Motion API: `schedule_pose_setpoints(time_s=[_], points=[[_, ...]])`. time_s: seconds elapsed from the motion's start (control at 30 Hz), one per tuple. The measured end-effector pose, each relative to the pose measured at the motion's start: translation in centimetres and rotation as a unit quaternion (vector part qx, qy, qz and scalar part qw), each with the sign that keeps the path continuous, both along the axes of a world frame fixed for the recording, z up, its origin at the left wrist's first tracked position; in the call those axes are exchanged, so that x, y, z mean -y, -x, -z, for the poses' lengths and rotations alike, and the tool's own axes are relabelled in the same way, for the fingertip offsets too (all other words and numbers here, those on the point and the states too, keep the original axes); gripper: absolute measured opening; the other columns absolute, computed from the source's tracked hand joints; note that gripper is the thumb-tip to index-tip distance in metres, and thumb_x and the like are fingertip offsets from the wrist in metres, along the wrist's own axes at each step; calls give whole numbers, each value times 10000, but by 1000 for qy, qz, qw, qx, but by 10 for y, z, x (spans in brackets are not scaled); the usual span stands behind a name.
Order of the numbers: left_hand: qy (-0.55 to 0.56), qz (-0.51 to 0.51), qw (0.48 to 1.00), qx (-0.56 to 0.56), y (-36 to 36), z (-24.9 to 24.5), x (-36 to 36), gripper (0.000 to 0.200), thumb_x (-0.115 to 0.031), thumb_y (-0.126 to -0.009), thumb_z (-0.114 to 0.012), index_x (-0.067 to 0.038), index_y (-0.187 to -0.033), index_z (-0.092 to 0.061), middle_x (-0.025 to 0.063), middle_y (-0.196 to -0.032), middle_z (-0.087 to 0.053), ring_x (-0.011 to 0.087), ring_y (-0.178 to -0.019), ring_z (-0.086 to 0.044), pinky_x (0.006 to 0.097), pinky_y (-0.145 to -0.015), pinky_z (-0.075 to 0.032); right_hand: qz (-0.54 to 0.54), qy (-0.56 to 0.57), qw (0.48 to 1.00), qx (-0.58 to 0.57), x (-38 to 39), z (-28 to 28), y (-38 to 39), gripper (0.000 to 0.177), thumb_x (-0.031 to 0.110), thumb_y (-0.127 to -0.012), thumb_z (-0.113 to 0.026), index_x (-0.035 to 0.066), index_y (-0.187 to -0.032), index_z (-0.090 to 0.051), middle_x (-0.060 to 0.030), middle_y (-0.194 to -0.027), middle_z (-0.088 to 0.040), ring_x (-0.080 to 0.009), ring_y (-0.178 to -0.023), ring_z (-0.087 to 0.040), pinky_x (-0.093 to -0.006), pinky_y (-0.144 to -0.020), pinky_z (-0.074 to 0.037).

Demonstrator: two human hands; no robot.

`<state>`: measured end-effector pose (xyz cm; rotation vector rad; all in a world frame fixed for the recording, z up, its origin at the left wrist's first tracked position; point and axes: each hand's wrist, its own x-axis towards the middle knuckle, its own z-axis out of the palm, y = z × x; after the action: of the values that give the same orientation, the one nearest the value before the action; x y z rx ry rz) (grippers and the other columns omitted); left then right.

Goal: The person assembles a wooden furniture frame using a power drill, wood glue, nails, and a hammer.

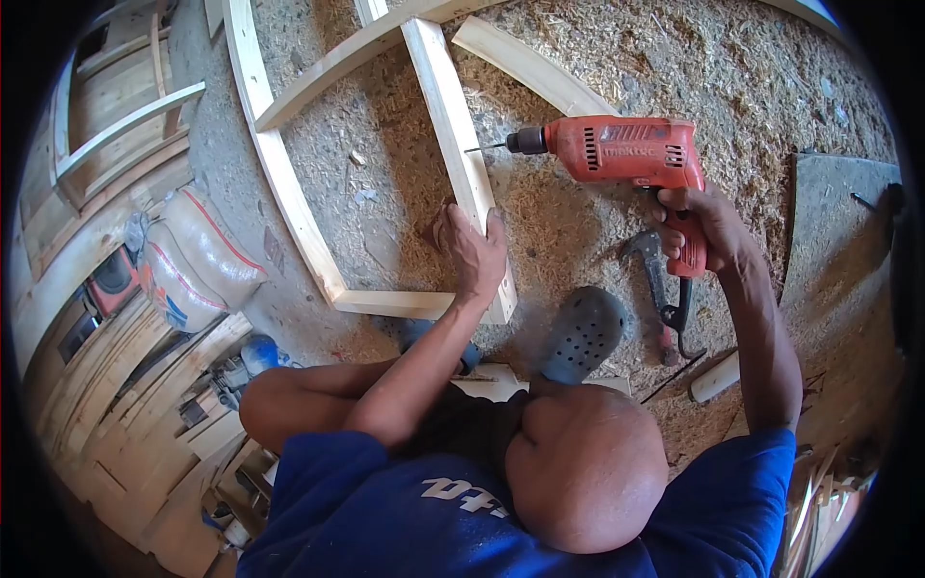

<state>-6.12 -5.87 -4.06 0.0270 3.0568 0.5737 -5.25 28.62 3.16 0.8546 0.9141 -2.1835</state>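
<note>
Bright even daylight, soft shadows, strong fisheye bending, black vignetted corners, sharp centre.

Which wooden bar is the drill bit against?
The middle bar, pinned under the left hand; the red drill in the right hand meets its side.

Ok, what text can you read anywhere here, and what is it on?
"maktec": raised on the red electric drill in the right hand.
White letters on the blue shirt: partly hidden, unreadable.
Print on the white woven sack: too blurred.
Pale wooden slat gripped by the left hand: no text.
</note>
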Motion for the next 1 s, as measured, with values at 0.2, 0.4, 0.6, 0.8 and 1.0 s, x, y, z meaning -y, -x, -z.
schedule_pose_setpoints(time_s=[0.2, 0.4, 0.6, 0.8, 1.0], points=[[-36, -15, 998, 39, 6, -6, 0, 560, -261, -906, -701, 154, -1215, -488, 325, -1163, -555, 492, -1116, -532, 551, -1021, -368, -3, -9, 1000, -29, 11, -5, 5, 326, 128, -889, -659, -26, -1167, -588, -80, -843, -642, -130, -509, -572, -281, -461, -491], [-5, -3, 1000, 30, 8, -12, -3, 480, -237, -878, -720, 114, -1138, -519, 291, -1083, -589, 479, -1051, -562, 557, -975, -388, 4, 10, 998, -56, 16, 1, 2, 313, 116, -889, -659, -16, -1165, -595, -74, -867, -647, -123, -516, -575, -274, -465, -502], [-39, -1, 997, 67, 10, -22, -9, 409, -192, -907, -681, 111, -1083, -470, 332, -1080, -525, 487, -1034, -548, 550, -907, -428, -7, 20, 997, -79, 44, 12, 7, 227, 124, -904, -663, 1, -1077, -579, -66, -834, -617, -124, -532, -551, -291, -482, -501], [-62, 8, 997, 49, 12, -22, -5, 379, -172, -908, -679, 109, -1070, -482, 315, -1062, -542, 481, -1011, -559, 537, -895, -436, 6, 32, 996, -88, 29, 16, 3, 245, 126, -891, -652, 0, -1085, -569, -65, -843, -613, -129, -538, -557, -296, -488, -504], [-41, 4, 998, 41, 10, -15, 1, 454, -258, -904, -710, 108, -1101, -529, 288, -1032, -596, 474, -1000, -578, 527, -918, -424, 36, -13, 997, -74, 9, 8, -9, 326, 137, -874, -659, -19, -1147, -572, -73, -842, -616, -123, -527, -551, -273, -461, -482]])
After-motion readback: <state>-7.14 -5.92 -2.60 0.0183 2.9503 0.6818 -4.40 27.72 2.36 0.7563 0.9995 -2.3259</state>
